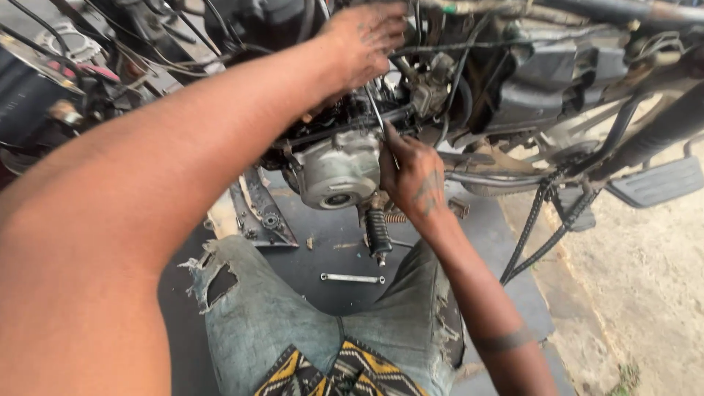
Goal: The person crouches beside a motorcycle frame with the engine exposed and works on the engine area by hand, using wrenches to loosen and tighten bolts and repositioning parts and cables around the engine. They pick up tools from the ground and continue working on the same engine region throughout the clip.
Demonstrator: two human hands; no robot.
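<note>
The thin, bright steel rod-like tool stands nearly upright just above the rounded grey metal engine cover, its long axis running between both hands. The right hand is closed around its lower end, beside the cover's right edge. The left hand, well above the cover, curls over the top end; its grip is hidden.

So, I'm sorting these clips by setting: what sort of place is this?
Most likely an informal motorcycle repair spot, perhaps roadside. A stripped motorcycle engine is being worked on by both hands, a spanner lies on a dark mat, and bare sandy ground lies beside it.
</note>
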